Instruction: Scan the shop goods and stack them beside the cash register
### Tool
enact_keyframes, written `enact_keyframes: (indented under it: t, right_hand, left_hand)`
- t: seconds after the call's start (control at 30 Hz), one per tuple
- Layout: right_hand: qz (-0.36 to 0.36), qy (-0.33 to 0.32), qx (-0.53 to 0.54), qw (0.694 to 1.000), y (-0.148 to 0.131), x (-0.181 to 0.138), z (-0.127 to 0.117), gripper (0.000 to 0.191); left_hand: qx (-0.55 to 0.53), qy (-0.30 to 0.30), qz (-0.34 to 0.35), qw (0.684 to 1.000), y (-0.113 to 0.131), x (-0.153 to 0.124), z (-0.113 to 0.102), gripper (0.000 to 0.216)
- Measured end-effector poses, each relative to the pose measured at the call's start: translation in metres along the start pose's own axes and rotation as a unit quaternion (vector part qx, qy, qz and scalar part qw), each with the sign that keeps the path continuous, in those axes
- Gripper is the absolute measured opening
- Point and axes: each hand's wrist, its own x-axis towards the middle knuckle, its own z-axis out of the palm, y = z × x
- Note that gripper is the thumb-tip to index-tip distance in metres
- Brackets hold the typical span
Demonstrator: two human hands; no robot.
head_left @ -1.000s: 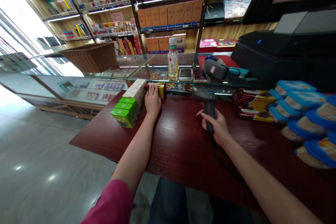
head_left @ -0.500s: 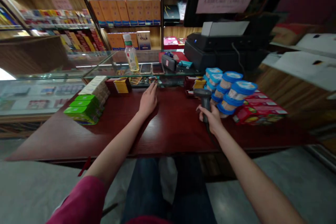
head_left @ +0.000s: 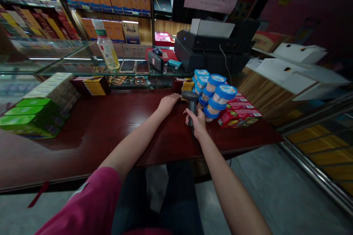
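My right hand [head_left: 196,119] is wrapped round the grip of a black handheld barcode scanner [head_left: 191,100], which stands upright on the dark red wooden counter [head_left: 104,125]. My left hand [head_left: 168,102] lies flat on the counter with fingers stretched out, just left of the scanner and reaching toward a stack of red and yellow flat packets [head_left: 185,85] at the back. Blue-lidded tubs [head_left: 217,93] are stacked right beside the scanner, on red boxes [head_left: 238,112].
Green boxes [head_left: 27,115] and a row of white packs [head_left: 53,86] sit at the counter's left. Another stack of red-yellow packets [head_left: 92,85] lies behind. A glass shelf carries a bottle [head_left: 106,46], phones [head_left: 128,66] and a black register printer [head_left: 212,49]. White cartons [head_left: 295,68] stand right.
The view has swung to the right. My left hand left the packet stack at the left and slid right across the counter, close to the scanner. My right hand kept hold of the scanner.
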Motion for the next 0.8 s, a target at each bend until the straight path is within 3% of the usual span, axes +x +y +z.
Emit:
enact_keyframes:
  t: [0.17, 0.3, 0.37, 0.43, 0.5, 0.53, 0.67, 0.8]
  right_hand:
    - [0.002, -0.044, 0.003, 0.999, -0.005, -0.008, -0.002, 0.04]
    - [0.007, -0.118, -0.046, 0.992, -0.005, -0.008, 0.009, 0.043]
    - [0.013, -0.168, -0.057, 0.984, -0.006, -0.004, 0.028, 0.042]
    - [0.024, -0.214, -0.045, 0.975, -0.006, 0.0, 0.058, 0.042]
    - [0.04, -0.251, -0.02, 0.967, -0.003, 0.002, 0.096, 0.04]
    - [0.047, -0.265, -0.005, 0.963, -0.001, 0.002, 0.115, 0.039]
    - [0.058, -0.274, 0.044, 0.959, 0.015, -0.002, 0.173, 0.038]
    - [0.059, -0.297, 0.017, 0.953, 0.023, -0.007, 0.187, 0.036]
  left_hand:
    - [-0.057, 0.076, -0.079, 0.992, -0.046, -0.056, -0.038, 0.041]
    - [-0.169, 0.197, -0.177, 0.949, -0.096, -0.102, -0.078, 0.029]
    - [-0.271, 0.245, -0.254, 0.896, -0.118, -0.117, -0.093, 0.027]
    - [-0.39, 0.272, -0.324, 0.818, -0.135, -0.127, -0.103, 0.027]
    - [-0.475, 0.287, -0.356, 0.752, -0.148, -0.131, -0.11, 0.027]
    - [-0.497, 0.292, -0.362, 0.733, -0.152, -0.132, -0.112, 0.026]
    - [-0.518, 0.3, -0.372, 0.71, -0.164, -0.133, -0.115, 0.022]
    - [-0.514, 0.304, -0.373, 0.71, -0.17, -0.131, -0.109, 0.02]
